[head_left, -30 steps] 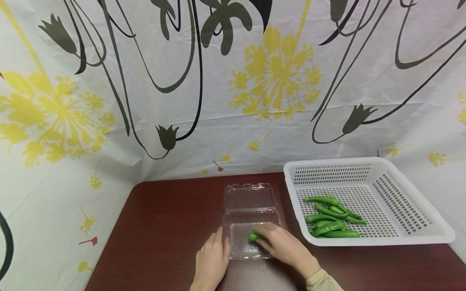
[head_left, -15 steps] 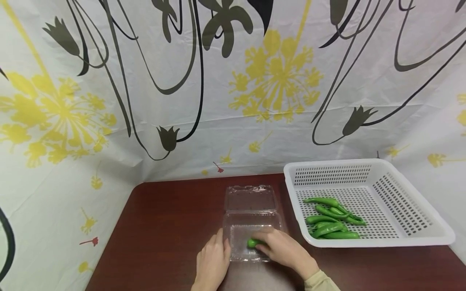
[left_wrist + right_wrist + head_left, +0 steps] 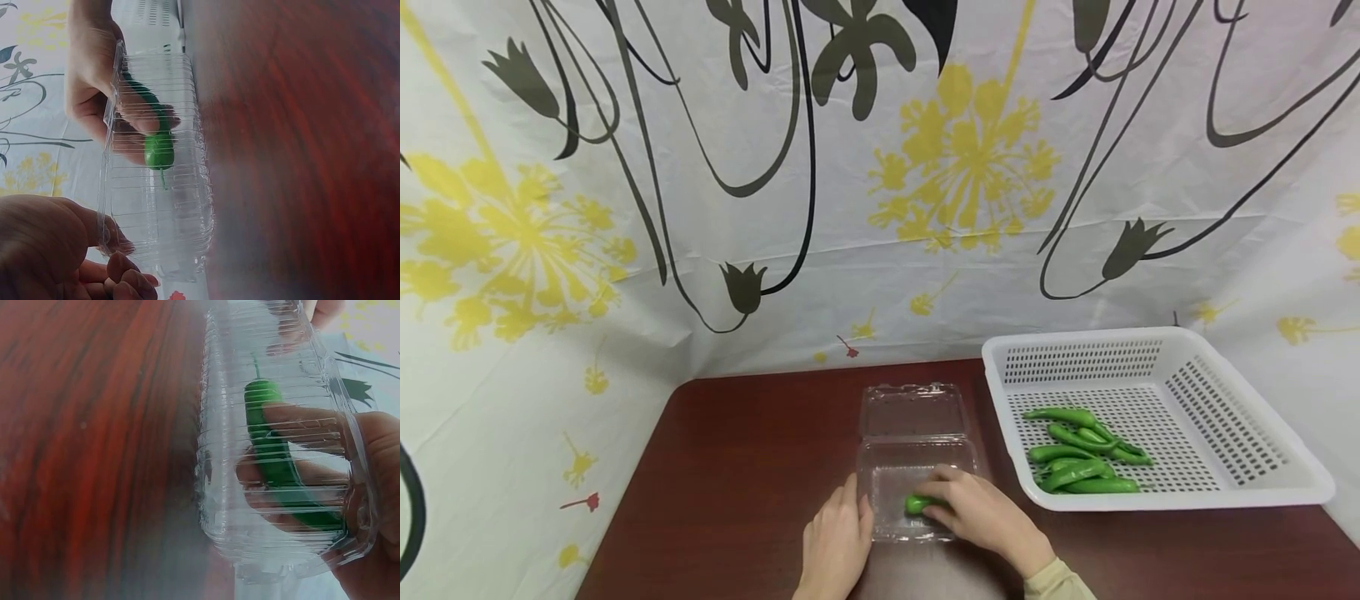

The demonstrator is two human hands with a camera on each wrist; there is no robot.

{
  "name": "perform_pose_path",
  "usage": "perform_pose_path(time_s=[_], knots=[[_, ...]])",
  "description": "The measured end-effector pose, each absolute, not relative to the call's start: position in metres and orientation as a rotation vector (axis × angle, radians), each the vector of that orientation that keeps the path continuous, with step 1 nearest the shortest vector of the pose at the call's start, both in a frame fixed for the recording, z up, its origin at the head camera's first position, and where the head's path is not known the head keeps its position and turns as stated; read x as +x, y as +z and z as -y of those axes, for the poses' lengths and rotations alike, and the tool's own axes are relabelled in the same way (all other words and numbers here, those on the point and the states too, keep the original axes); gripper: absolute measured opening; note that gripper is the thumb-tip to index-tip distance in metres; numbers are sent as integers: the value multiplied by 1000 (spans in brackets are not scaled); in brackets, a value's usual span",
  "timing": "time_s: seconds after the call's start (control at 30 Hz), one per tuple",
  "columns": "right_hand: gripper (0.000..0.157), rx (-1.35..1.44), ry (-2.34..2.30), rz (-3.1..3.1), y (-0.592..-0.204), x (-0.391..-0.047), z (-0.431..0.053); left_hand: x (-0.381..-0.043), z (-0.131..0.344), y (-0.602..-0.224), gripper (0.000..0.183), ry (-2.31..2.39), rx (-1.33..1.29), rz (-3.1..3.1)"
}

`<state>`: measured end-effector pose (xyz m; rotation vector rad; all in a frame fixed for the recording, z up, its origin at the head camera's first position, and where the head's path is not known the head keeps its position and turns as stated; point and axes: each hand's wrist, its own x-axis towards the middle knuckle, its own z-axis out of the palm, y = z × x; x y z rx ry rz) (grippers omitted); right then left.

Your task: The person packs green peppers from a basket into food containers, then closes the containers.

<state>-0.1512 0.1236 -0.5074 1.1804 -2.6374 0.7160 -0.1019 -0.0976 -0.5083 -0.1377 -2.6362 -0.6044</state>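
A clear plastic clamshell container (image 3: 887, 475) lies open on the table, its lid (image 3: 913, 412) folded back toward the wall. My left hand (image 3: 837, 533) grips its left side; in the left wrist view, that hand (image 3: 47, 250) has one digit over the rim and curled fingers outside the wall. Inside the base, my right hand (image 3: 981, 512) pinches a green chili pepper (image 3: 917, 504). Through the ribbed wall in the right wrist view, the chili (image 3: 269, 450) shows full length, stem pointing toward the left hand, with thumb and fingers around it.
To the right, a white perforated plastic basket (image 3: 1217, 492) holds several green chili peppers (image 3: 1078, 475) in its left half. Dark reddish wood forms the tabletop (image 3: 737, 467). A flower-patterned cloth (image 3: 850, 208) hangs behind and at the sides.
The chili and right hand have shifted slightly to the left and toward the near side within the container. The left hand keeps its place at the container's side.
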Motion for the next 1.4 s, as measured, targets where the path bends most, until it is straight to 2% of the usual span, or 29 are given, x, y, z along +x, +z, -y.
perform_pose_path(time_s=[0.37,0.77,1.4], knots=[[24,1152,700,2688,-507,-150,-122,-101,98,-509,32,-613,-128,2647],[8,1197,789,2734,-500,-152,-122,-101,99,-509,33,-634,-127,2650],[13,1284,811,2730,-498,-155,-122,-102,98,-508,33,-649,-138,2639]])
